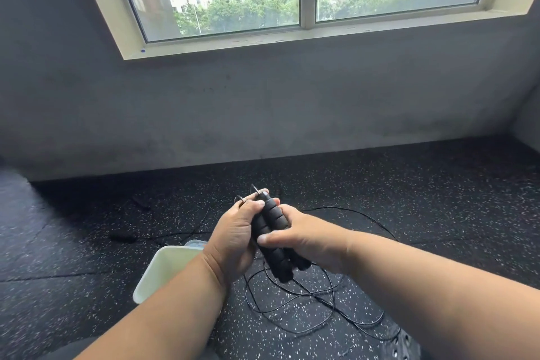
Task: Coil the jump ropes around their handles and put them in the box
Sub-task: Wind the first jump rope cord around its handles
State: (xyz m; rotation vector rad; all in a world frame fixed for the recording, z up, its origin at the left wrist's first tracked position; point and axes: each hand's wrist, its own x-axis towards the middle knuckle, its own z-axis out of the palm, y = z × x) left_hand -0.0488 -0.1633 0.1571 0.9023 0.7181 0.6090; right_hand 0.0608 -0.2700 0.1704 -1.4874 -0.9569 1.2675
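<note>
- Nearest me: loose black rope [306,301] sprawled in open loops on the speckled floor [87,257], none of it wound yet.
- Left hand [233,238]: fingers curled round the paired foam handles [273,235], held up above the floor.
- Right hand [304,238]: also gripping the handles, thumb laid across them.
- Box [159,272]: pale, open, on the floor just left of the hands; I see nothing in it, though my forearm hides part.
- Far left: dark shapes [122,237], possibly another rope; I cannot tell.
- Status, as I judge: handles gathered; coiling and boxing all remain.
</note>
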